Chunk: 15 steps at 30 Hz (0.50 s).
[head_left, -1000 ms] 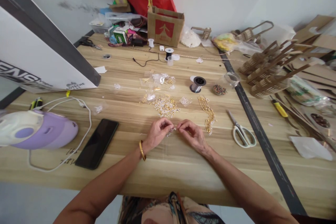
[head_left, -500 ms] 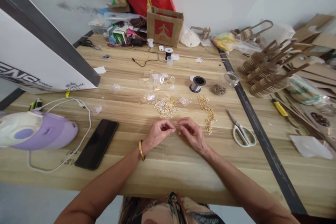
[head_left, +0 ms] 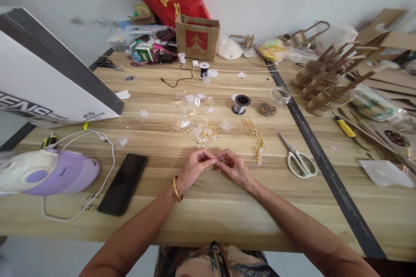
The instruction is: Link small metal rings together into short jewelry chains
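My left hand (head_left: 196,167), with a gold bangle (head_left: 177,188) at its wrist, is closed in a pinch. My right hand (head_left: 234,168) pinches too, its fingertips meeting those of the left. Between and just below them show a few tiny shiny pieces (head_left: 209,168) and a faint thin thread; what each hand grips is too small to make out. Beyond the hands lies a pile of gold and clear beads (head_left: 203,133). A gold beaded chain (head_left: 256,140) is to its right, and a small bag of rings (head_left: 226,126) sits between them.
White-handled scissors (head_left: 300,162) lie at right, a black phone (head_left: 123,184) and purple device (head_left: 71,171) at left. Farther back are a wire spool (head_left: 241,104), a bead dish (head_left: 268,108), small bags (head_left: 191,102) and a paper bag (head_left: 197,38). Woven baskets (head_left: 325,88) stand at right.
My right hand has moved left, so the fingertips of both hands now meet. The small gap between them has closed. The camera view has shifted slightly.
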Available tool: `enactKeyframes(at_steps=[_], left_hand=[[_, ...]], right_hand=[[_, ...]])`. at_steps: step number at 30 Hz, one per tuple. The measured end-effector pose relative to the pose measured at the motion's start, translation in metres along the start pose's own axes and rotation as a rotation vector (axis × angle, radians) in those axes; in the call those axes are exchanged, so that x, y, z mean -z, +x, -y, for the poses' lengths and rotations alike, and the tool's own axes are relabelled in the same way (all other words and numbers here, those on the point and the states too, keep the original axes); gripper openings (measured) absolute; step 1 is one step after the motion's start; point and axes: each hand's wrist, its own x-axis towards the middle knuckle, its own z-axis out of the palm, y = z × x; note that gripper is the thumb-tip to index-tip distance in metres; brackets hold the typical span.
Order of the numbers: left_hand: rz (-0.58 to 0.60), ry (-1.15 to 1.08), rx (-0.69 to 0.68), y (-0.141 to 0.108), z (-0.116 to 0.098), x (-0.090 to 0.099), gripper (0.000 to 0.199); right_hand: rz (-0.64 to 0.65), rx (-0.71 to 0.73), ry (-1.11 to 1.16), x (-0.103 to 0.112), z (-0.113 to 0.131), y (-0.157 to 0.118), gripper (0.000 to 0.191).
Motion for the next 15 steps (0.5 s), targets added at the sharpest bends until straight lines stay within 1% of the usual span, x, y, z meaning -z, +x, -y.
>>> enactKeyframes(at_steps=[6, 15], left_hand=[[-0.037, 0.079, -0.038, 0.005, 0.004, 0.003, 0.016], [-0.053, 0.097, -0.034, 0.005, 0.005, 0.006, 0.010]], right_hand=[[-0.081, 0.105, -0.243, 0.012, 0.000, 0.003, 0.021], [-0.057, 0.185, -0.298, 0.012, 0.001, 0.003, 0.017]])
